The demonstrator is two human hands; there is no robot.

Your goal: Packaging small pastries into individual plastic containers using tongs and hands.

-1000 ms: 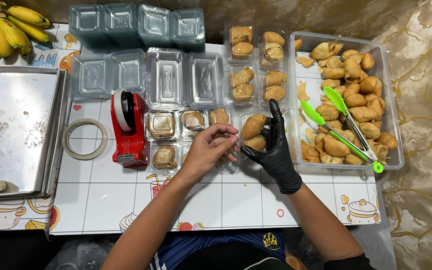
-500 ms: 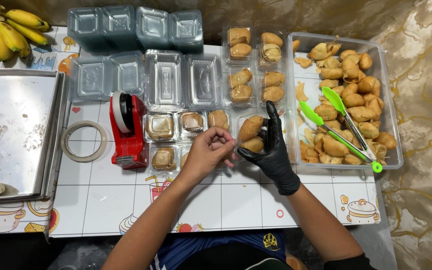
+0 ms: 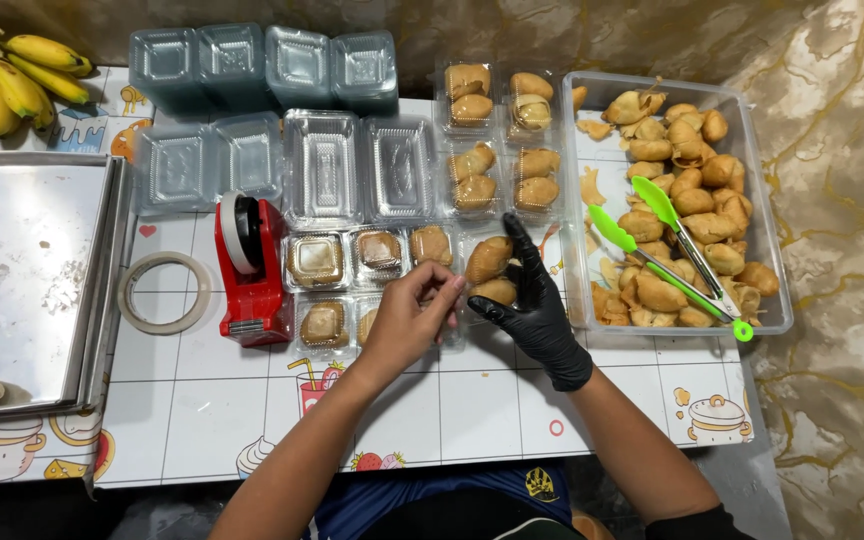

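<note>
Our gloved right hand grasps the pastry box at its ten o'clock; our bare left hand pinches its edge from eight o'clock.

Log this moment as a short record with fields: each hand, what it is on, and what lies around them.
left hand: bare, fingers pinched at the edge of a clear box
right hand: black glove, resting on the same box, which holds two pastries
tape dispenser: red, left of the hands
tape roll: flat on the table, beside the dispenser
filled boxes: behind the hands, pastries inside
empty boxes: open, behind the dispenser
tub: right, full of pastries, green tongs on top
tray: metal, far left
bananas: far left corner
</note>
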